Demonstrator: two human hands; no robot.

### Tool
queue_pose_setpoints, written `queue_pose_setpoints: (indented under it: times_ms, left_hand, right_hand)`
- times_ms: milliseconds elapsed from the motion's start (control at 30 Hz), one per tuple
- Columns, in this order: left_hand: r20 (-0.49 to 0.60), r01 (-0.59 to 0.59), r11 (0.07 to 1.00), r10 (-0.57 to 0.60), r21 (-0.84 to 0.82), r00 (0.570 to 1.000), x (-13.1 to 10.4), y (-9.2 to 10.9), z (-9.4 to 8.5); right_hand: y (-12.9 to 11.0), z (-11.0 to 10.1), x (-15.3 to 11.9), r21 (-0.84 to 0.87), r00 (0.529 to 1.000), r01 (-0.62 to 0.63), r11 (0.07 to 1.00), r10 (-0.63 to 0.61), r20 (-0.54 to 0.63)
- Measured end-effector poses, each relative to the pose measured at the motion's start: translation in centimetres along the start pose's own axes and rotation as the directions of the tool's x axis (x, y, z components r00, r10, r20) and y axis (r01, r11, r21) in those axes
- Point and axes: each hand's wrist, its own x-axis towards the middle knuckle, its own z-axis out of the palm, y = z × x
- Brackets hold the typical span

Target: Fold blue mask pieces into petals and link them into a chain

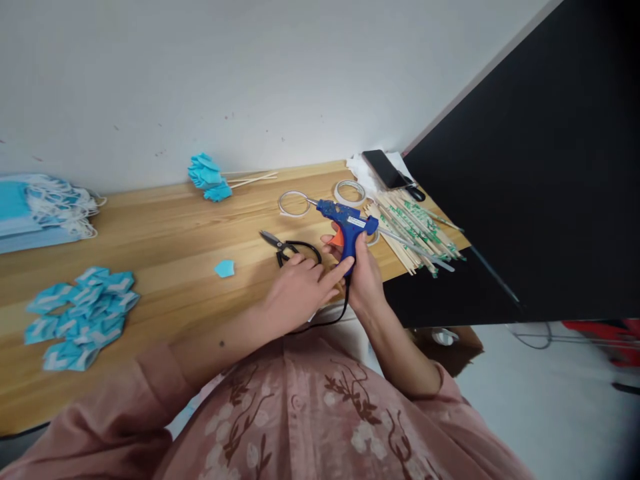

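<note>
My right hand (366,277) is wrapped round the grip of a blue hot glue gun (340,212) with an orange trigger (337,238). The gun's nozzle points left, and a black cord (345,303) hangs from the handle. My left hand (300,290) lies palm down with its fingers apart; the index finger reaches to the lower grip. Beside its fingers are black-handled scissors (273,238), partly covered by the hand. A small light blue pentagon piece (225,269) sits on the wooden table (175,233), left of the scissors.
Folded blue-and-white pieces (90,310) are heaped at left, below stacked face masks (45,210). Blue flowers on sticks (207,177) lie by the wall. At right are tape rolls (350,193), wrapped chopsticks (415,227) and a phone (384,168). A black panel (540,167) borders the table.
</note>
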Motion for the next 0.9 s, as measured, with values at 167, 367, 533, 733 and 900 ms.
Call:
queue_pose_setpoints:
  times_ms: [167, 367, 533, 733, 900]
  left_hand:
    - [0.06, 0.027, 0.999, -0.029, 0.042, 0.998, 0.1, 0.4, 0.7]
    - [0.049, 0.024, 0.99, -0.017, -0.135, 0.999, -1.4, 0.7, -0.8]
    - [0.09, 0.014, 0.952, 0.015, -0.307, 0.996, -2.7, 0.3, -2.1]
    - [0.096, -0.122, 0.974, 0.142, -0.192, 0.985, 4.6, -0.3, 0.8]
    - [0.083, -0.061, 0.992, 0.07, -0.107, 0.994, 10.9, -1.4, 4.5]
  right_hand:
    - [1.0, 0.3, 0.0, 0.012, 0.998, 0.056, 0.998, -0.056, 0.007]
    - [0.2, -0.9, -0.3, 0.046, 1.0, 0.005, 0.999, -0.005, -0.007]
    - [-1.6, -6.2, 0.3, 0.154, 0.971, 0.079, 0.985, -0.041, -0.236]
    - [-1.2, -9.4, 0.8, 0.109, 0.95, 0.12, 0.987, -0.083, -0.3]
    - [-1.4, -10.5, 0.8, -0.019, 0.958, 0.005, 1.0, -0.011, -0.287]
